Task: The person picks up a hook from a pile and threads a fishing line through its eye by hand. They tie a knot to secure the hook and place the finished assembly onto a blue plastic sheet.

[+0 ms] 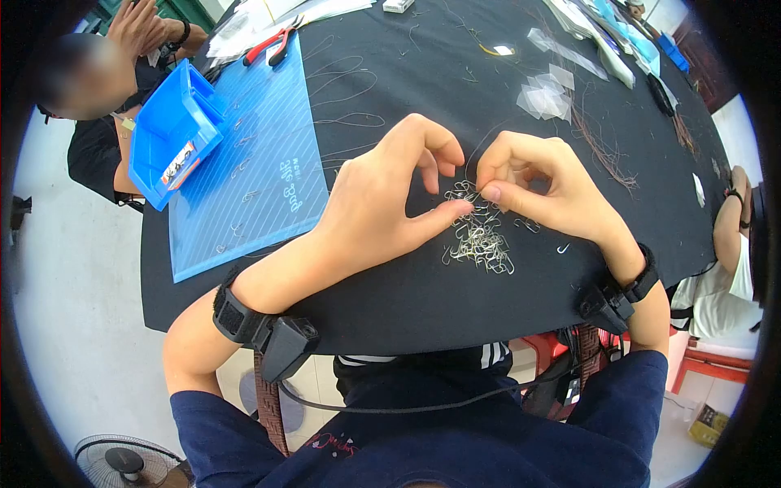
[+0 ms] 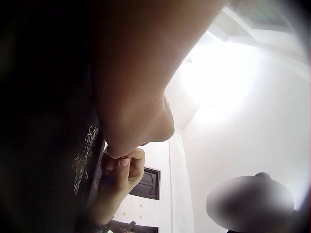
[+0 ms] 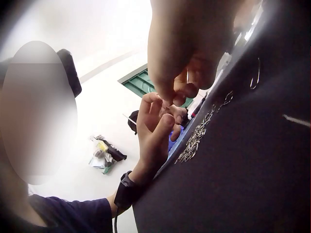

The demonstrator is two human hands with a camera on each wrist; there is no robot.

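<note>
A heap of small silvery fish hooks (image 1: 484, 244) lies on the black tablecloth, below both hands. My right hand (image 1: 553, 183) is over the heap's upper right edge, thumb tip against the fingers. It pinches a thin line (image 1: 470, 156) that arcs up toward the left hand; any hook at its end is hidden by the fingertips. Just left of it is my left hand (image 1: 386, 179), fingers loosely bent and thumb apart from them, nothing visible held between. In the right wrist view the two hands overlap beside the hooks (image 3: 194, 141).
At left a blue striped folder (image 1: 268, 171) carries a blue bin (image 1: 175, 134), loose hooks and red-handled pliers (image 1: 272, 47). Clear plastic pieces (image 1: 547, 96) and brown line bundles (image 1: 606, 150) lie at right. A single hook (image 1: 563, 249) sits apart. Other people sit at both sides.
</note>
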